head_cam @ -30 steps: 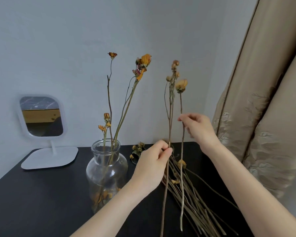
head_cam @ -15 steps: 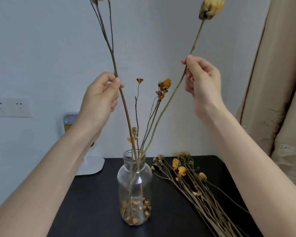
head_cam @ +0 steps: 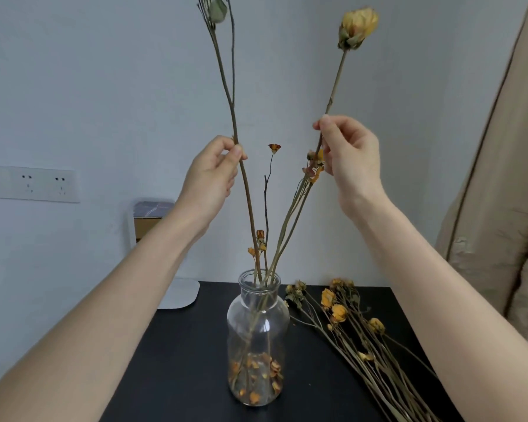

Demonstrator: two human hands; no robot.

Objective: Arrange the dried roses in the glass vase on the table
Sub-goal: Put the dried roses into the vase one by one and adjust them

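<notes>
Dried roses on long thin stems are split between three places: a few stand in the clear glass vase [head_cam: 258, 336], a loose bunch of yellow-headed ones [head_cam: 352, 327] lies flat on the black worktop [head_cam: 177, 370] just right of the vase, and two are held up in the air with their lower ends running down into the vase's neck. The left hand [head_cam: 209, 178] pinches a branching brown stem with a pale green dried bud [head_cam: 237, 141] between thumb and fingers, its grip closed on that stem. The right hand [head_cam: 348, 156] pinches the stem of a large yellow dried rose [head_cam: 336, 83] in the same way, grip closed, the bloom leaning up and to the right. Orange petals lie scattered at the bottom of the vase.

The vase stands upright near the middle of the matte dark worktop. Behind it rises a plain pale grey wall with a white double socket plate [head_cam: 31, 184] at the left. A white stand mirror [head_cam: 153, 226] sits at the worktop's back left, partly hidden by the left forearm. A beige embroidered curtain [head_cam: 500, 208] hangs at the right.
</notes>
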